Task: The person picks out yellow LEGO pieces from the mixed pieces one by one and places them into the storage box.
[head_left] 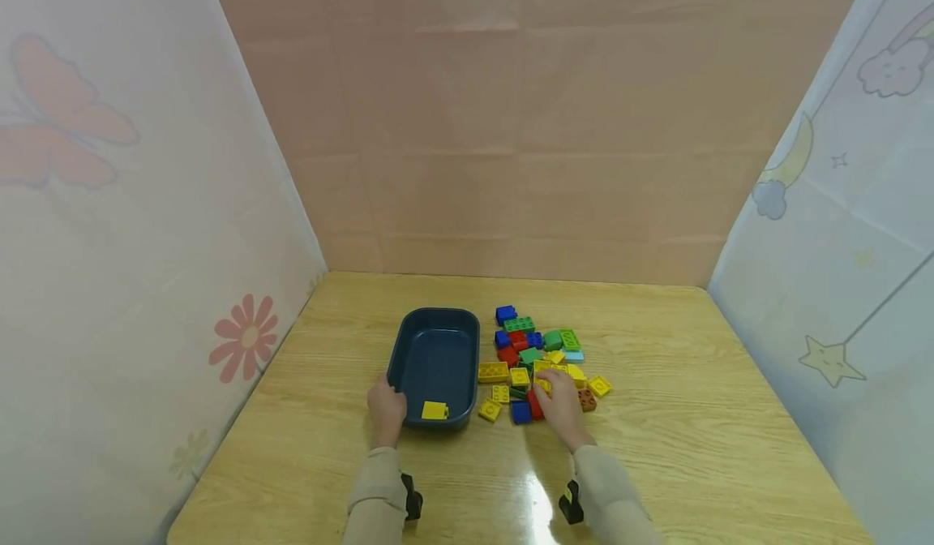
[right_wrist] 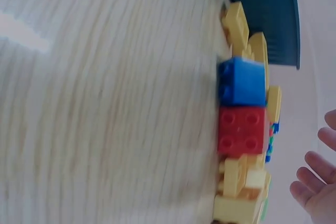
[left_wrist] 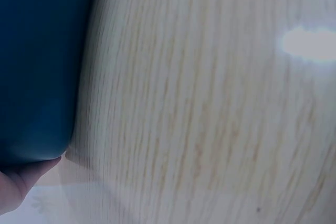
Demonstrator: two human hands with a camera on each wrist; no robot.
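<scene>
At the near left corner of a dark blue tray [head_left: 440,366], my left hand [head_left: 387,409] grips the rim. A yellow brick [head_left: 434,410] lies inside at the tray's near end. The left wrist view shows part of that hand [left_wrist: 20,184] against the tray's corner [left_wrist: 39,66]. Over the pile's near side, my right hand [head_left: 560,403] hovers close to yellow bricks. In the right wrist view its fingers [right_wrist: 312,179] are spread and slightly bent, holding nothing visible, to the side of a red brick [right_wrist: 242,129] and a blue brick [right_wrist: 249,82].
Several loose bricks in yellow, red, blue and green, such as a green one [head_left: 520,324], lie right of the tray on the wooden table [head_left: 671,415]. A brown brick [head_left: 587,400] sits beside my right hand. Patterned cloth walls [head_left: 248,285] flank the table.
</scene>
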